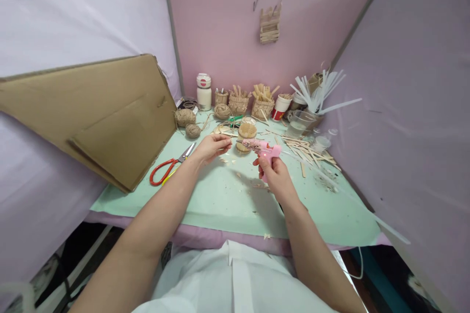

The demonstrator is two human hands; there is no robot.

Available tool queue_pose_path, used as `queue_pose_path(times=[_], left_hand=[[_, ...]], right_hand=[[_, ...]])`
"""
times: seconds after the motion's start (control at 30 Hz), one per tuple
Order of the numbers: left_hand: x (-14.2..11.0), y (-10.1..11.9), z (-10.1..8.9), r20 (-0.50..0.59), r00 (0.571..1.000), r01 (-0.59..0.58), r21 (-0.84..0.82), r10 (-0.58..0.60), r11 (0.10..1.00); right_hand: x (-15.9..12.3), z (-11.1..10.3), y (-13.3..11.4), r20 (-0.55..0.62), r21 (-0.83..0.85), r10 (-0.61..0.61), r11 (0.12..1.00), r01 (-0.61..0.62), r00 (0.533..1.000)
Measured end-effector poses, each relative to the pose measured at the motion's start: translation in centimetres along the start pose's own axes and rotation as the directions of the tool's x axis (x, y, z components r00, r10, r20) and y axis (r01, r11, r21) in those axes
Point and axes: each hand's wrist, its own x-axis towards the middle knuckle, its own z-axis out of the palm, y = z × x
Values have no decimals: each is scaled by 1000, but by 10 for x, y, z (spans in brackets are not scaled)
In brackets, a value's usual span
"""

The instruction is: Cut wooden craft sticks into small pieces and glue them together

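Observation:
My right hand (273,173) is wrapped round the handle of a pink hot glue gun (268,149), its nozzle pointing left. A long translucent glue stick (352,198) trails out of the gun's back to the lower right. My left hand (216,147) hangs just left of the nozzle, fingertips pinched together; whatever is between them is too small to make out. Behind the nozzle stands a small round wooden piece (247,131) with two discs, one above the other. Red-handled scissors (163,171) lie beside my left forearm, partly over something yellow.
Cardboard (121,122) leans at the left. Twine balls (185,117), a white bottle (203,92), stick-filled baskets (263,107) and a red-white cup (281,107) line the back. Glue sticks (321,90) stand at the right, near scattered wooden sticks (312,151). A wooden piece (270,24) hangs on the wall.

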Motion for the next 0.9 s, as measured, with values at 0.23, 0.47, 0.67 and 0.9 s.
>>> queue_pose_path(times=[0.23,0.47,0.67,0.9], left_hand=[[-1,-1,1,34,999,30,26,-31,999],[0,-2,0,49,998,31,55,-34,998],[-1,-1,2,50,998,30,58,-33,998],[-1,-1,2,54,998,30,50,-33,998]], right_hand=[[5,4,13,-8,-31,-38,999,38,999],[4,6,16,-18,-45,-39,998,38,999],[4,6,15,-16,-43,-36,998,35,999],[3,5,16,-20,-55,-25,998,24,1000]])
